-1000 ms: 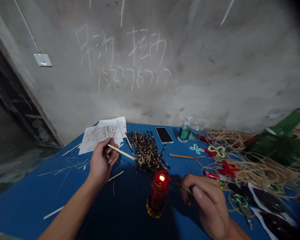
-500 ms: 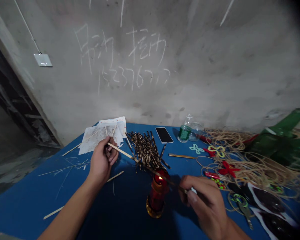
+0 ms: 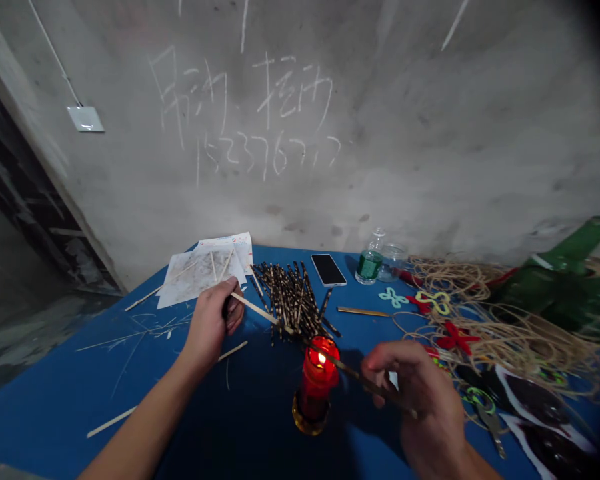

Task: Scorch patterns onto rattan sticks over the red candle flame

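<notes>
A long thin wooden stick (image 3: 260, 311) runs across the blue table (image 3: 70, 393) from my left hand (image 3: 211, 323) to my right hand (image 3: 416, 389). Both hands are closed, each pinching one end. The stick's pale left part turns dark and scorched toward the right. Its middle passes just above the flame of a lit red candle (image 3: 316, 385) standing between my hands. Behind the candle lies a pile of several dark scorched sticks (image 3: 293, 300).
Papers (image 3: 205, 267) lie at the back left, a phone (image 3: 329, 269) and a small water bottle (image 3: 369, 259) at the back. Coils of tan cord (image 3: 505, 327), coloured knot pieces and scissors (image 3: 485, 408) fill the right side. Loose pale sticks lie at the left.
Both hands shifted the stick to the right over the flame, so a section further left now sits above it. My right hand moved right and turned slightly.
</notes>
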Available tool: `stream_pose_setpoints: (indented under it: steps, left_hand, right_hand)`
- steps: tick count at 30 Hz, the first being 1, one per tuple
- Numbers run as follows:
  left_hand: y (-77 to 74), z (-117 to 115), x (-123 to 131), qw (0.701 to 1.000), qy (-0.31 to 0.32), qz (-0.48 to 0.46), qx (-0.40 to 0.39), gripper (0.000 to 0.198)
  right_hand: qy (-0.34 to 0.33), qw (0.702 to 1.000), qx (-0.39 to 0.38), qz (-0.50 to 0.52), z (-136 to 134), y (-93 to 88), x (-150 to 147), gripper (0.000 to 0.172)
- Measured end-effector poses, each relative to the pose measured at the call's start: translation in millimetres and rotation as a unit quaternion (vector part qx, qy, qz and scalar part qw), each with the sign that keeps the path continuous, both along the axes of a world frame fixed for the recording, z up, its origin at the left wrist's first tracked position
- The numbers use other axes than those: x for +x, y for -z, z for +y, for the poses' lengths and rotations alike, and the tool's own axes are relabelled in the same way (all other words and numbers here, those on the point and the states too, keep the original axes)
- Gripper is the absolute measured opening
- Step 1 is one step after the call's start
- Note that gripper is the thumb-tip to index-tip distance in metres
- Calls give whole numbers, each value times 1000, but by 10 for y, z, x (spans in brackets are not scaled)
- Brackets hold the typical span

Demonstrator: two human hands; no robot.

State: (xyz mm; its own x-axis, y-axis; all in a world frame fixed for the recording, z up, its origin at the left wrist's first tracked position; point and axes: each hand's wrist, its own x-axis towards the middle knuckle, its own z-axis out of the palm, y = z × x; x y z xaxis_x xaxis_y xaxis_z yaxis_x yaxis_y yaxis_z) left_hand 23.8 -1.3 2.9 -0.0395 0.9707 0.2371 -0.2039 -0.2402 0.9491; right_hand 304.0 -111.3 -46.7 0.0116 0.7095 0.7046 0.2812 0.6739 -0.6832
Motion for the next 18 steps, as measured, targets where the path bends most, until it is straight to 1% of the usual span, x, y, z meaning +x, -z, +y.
stream_pose_setpoints:
  steps: [3, 5, 6, 8, 11, 14, 18]
  left_hand:
    - [19, -17, -4, 999, 5, 43, 18, 52]
    - [29, -25, -11, 997, 4, 69, 31, 55]
    - [33, -28, -14, 996, 3, 80, 36, 56]
    - [37, -33, -19, 995, 2, 96, 40, 59]
    - [39, -44, -22, 994, 5, 102, 36, 60]
    - [41, -60, -24, 995, 1, 93, 35, 61]
    - [49, -67, -34, 994, -21, 79, 67, 61]
  right_hand:
    - [-21, 998, 27, 48, -24, -85, -28, 48]
    - [-5, 994, 61, 86, -33, -171, -56, 45]
    - [2, 992, 72, 99, -34, -210, -68, 40]
    - [3, 988, 88, 123, -33, -264, -82, 35]
    - [6, 983, 99, 156, -21, -290, -79, 29]
    - [19, 977, 107, 182, -6, -289, -63, 27]
    - [37, 981, 100, 163, -12, -267, -33, 27]
